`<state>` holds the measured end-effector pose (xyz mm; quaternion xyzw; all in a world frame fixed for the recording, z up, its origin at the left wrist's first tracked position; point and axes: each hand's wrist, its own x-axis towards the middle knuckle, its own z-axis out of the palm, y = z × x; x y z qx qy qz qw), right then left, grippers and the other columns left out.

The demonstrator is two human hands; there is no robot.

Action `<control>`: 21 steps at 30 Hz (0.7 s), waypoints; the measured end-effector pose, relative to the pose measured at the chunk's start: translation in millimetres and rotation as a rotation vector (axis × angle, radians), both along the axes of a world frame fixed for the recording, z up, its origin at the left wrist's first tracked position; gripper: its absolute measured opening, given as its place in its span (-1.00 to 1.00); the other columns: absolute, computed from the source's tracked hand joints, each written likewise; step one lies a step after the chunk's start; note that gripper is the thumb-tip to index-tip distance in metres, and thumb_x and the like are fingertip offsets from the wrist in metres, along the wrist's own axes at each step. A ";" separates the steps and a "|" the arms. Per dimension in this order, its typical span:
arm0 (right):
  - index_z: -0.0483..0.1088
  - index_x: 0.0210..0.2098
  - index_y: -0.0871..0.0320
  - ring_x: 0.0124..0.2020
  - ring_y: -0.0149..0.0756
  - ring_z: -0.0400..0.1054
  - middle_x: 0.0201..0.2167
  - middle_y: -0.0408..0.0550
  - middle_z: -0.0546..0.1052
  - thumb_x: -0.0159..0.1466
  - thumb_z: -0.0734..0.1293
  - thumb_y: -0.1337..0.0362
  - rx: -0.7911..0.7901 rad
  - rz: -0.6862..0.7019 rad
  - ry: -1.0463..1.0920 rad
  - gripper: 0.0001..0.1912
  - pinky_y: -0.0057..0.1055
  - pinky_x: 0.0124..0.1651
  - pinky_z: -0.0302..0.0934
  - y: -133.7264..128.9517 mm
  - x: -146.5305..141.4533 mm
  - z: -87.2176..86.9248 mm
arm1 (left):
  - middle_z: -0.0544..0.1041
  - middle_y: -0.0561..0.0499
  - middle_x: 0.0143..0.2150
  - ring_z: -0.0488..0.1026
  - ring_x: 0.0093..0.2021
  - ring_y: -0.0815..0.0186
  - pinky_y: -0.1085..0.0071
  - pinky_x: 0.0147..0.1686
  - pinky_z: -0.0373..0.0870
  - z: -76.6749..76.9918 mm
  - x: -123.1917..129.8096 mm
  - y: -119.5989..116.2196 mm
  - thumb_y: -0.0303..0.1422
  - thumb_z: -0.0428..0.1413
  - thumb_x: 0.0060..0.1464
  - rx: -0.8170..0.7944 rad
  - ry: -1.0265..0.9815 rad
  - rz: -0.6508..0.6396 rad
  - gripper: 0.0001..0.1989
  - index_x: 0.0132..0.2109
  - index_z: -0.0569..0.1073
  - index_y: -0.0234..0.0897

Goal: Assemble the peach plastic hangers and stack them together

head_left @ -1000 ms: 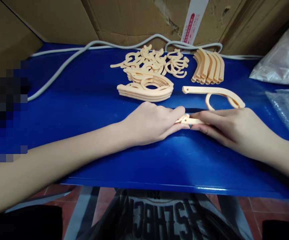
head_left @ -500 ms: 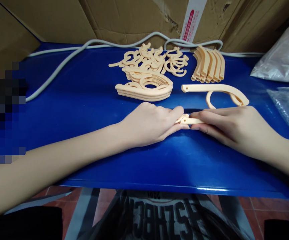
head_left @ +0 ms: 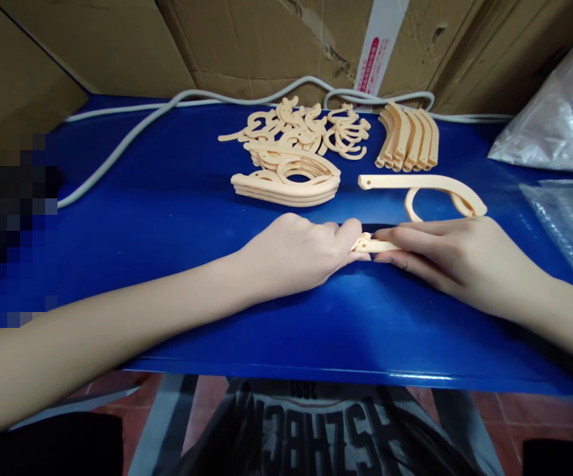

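My left hand is closed, thumb and fingers pinching one end of a beige plastic hanger hook, which they mostly cover. From the other side my right hand grips a beige hanger arm; its end with a small hole meets the hook between my fingertips. Most of the arm is hidden under my right fingers. Just behind that hand lies a partly joined folding hanger with a ring-shaped hook. Folded hangers are stacked behind my left hand.
Loose hooks are heaped at the back of the blue table. Curved hanger arms stand in a row beside them. A white cable runs along cardboard boxes. Clear plastic bags lie at the right.
The whole view has shifted slightly, with the table things sitting a little lower. Both hands keep their grip, and the joined pieces look almost the same.
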<state>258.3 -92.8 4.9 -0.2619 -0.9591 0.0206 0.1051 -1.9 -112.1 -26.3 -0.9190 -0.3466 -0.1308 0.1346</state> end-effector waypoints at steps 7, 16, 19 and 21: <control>0.59 -0.10 0.14 -0.39 -0.22 0.56 -0.32 0.00 0.69 0.65 0.12 0.02 -0.087 -0.018 0.008 -0.51 -0.36 -0.35 0.25 0.5 -1.0 0.7 | 0.52 0.01 -0.53 0.46 -0.61 0.30 0.40 -0.61 -0.06 0.9 -2.6 -3.4 -0.21 -0.13 0.63 0.117 0.000 -0.026 -0.56 -0.21 0.46 -0.31; 0.53 -0.19 0.13 -0.48 -0.27 0.49 -0.42 -0.05 0.62 0.63 0.13 -0.03 -0.227 -0.039 0.034 -0.50 -0.37 -0.39 0.19 1.9 -2.7 1.4 | 0.50 0.00 -0.50 0.49 -0.56 0.28 0.40 -0.60 -0.03 1.8 -2.6 -3.5 -0.27 -0.17 0.63 0.162 0.028 -0.047 -0.56 -0.20 0.46 -0.31; 0.53 -0.19 0.12 -0.50 -0.28 0.47 -0.44 -0.07 0.60 0.63 0.14 -0.03 -0.233 -0.042 0.039 -0.50 -0.37 -0.39 0.17 2.1 -2.1 2.0 | 0.51 -0.01 -0.50 0.50 -0.57 0.28 0.40 -0.60 -0.03 1.1 -2.8 -3.2 -0.26 -0.17 0.63 0.159 0.016 -0.043 -0.55 -0.20 0.47 -0.31; 0.55 -0.18 0.13 -0.49 -0.28 0.49 -0.44 -0.07 0.60 0.63 0.14 -0.03 -0.228 -0.038 0.043 -0.50 -0.37 -0.39 0.18 1.9 -1.8 1.8 | 0.54 -0.03 -0.50 0.51 -0.57 0.27 0.38 -0.60 -0.04 0.7 -2.8 -2.9 -0.24 -0.16 0.63 0.145 -0.005 -0.033 -0.54 -0.20 0.47 -0.32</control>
